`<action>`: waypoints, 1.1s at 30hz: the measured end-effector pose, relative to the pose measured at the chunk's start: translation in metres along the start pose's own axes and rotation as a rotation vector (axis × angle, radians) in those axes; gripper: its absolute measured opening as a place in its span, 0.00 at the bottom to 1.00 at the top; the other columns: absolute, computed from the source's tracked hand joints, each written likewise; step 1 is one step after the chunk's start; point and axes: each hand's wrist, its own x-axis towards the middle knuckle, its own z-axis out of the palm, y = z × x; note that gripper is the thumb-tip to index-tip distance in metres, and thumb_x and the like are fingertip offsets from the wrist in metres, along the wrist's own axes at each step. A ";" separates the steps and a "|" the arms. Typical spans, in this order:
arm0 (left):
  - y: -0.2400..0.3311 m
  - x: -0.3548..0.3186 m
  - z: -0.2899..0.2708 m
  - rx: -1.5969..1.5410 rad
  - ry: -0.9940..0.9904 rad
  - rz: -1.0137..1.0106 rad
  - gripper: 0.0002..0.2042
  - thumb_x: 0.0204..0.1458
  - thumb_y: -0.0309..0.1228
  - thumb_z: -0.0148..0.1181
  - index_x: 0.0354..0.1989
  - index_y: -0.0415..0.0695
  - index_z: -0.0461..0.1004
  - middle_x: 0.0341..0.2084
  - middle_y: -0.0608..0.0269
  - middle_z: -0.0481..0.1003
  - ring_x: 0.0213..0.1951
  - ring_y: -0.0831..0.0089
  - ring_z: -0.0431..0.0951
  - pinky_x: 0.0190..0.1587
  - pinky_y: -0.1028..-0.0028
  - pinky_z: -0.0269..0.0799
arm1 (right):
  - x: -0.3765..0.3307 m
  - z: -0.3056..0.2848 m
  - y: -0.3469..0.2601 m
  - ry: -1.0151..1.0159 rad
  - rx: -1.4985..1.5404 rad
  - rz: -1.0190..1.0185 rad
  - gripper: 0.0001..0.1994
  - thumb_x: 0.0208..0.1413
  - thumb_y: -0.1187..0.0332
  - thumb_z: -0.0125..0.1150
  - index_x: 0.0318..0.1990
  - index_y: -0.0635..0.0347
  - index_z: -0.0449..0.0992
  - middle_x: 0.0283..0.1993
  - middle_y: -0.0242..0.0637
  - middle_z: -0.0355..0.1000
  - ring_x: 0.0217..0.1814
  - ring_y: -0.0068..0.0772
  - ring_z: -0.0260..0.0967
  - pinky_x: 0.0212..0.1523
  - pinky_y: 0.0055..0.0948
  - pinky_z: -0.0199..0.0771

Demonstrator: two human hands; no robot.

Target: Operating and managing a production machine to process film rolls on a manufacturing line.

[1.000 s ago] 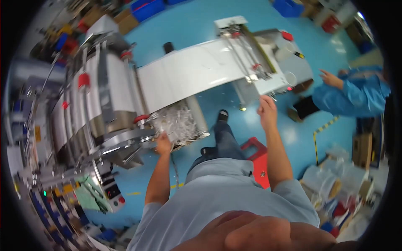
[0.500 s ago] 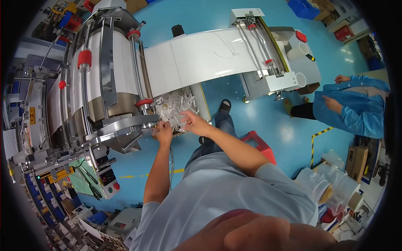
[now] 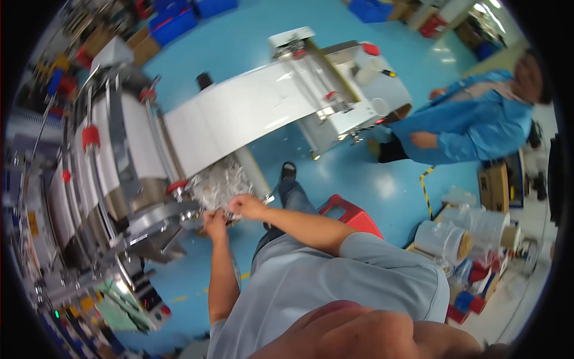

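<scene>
My left hand [image 3: 215,221] is closed in a pinch beside the machine's near end, at the edge of a box [image 3: 254,170] full of tangled clear and white strips [image 3: 221,184]. Close to its right, my right hand [image 3: 246,207] is curled with its fingertips turned toward the left one. What either hand pinches is too small and blurred to make out. Above the box, a wide white web [image 3: 239,110] stretches from the large roller machine [image 3: 140,179] at left to a smaller roller stand [image 3: 338,122] at right.
A red plastic stool [image 3: 353,215] stands right of my legs. A co-worker in a blue coat [image 3: 478,128] is at the far right. Wrapped film rolls [image 3: 439,239] lie at lower right. A control box with a red button [image 3: 152,305] sits at lower left.
The view has swung, so the machine and web sit lower and further left. My right hand's fingers have drawn in, and both hands are closer together.
</scene>
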 end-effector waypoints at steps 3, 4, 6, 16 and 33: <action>-0.002 -0.001 0.003 -0.055 -0.074 0.030 0.06 0.48 0.25 0.60 0.30 0.41 0.68 0.19 0.66 0.69 0.17 0.80 0.68 0.18 0.83 0.61 | 0.002 0.002 -0.002 0.048 0.209 0.009 0.04 0.50 0.73 0.56 0.32 0.63 0.74 0.27 0.34 0.72 0.29 0.22 0.67 0.31 0.24 0.69; -0.002 -0.001 0.005 -0.024 -0.092 0.026 0.05 0.50 0.27 0.59 0.31 0.40 0.70 0.18 0.67 0.69 0.17 0.81 0.68 0.18 0.83 0.61 | 0.003 0.001 -0.004 0.045 0.252 0.038 0.04 0.49 0.74 0.55 0.32 0.63 0.74 0.27 0.33 0.72 0.28 0.22 0.67 0.30 0.23 0.68; -0.004 -0.003 0.005 0.006 -0.135 0.031 0.05 0.52 0.29 0.58 0.32 0.40 0.72 0.18 0.69 0.69 0.17 0.82 0.67 0.18 0.83 0.60 | 0.001 0.001 -0.010 0.065 0.291 0.054 0.04 0.49 0.75 0.54 0.32 0.63 0.74 0.27 0.33 0.72 0.28 0.22 0.67 0.29 0.22 0.68; 0.016 -0.023 0.030 -0.151 -0.207 -0.070 0.14 0.59 0.39 0.47 0.32 0.42 0.72 0.20 0.69 0.69 0.20 0.83 0.64 0.23 0.81 0.61 | -0.004 0.001 -0.033 0.050 0.514 0.157 0.11 0.59 0.67 0.49 0.45 0.60 0.73 0.26 0.27 0.70 0.24 0.14 0.62 0.25 0.16 0.63; 0.024 -0.012 0.029 -0.308 -0.253 -0.174 0.19 0.60 0.47 0.39 0.23 0.48 0.59 0.07 0.67 0.54 0.06 0.77 0.53 0.07 0.78 0.46 | -0.026 0.019 -0.056 -0.205 0.792 0.208 0.29 0.57 0.54 0.54 0.64 0.45 0.55 0.16 0.22 0.55 0.15 0.16 0.48 0.17 0.19 0.48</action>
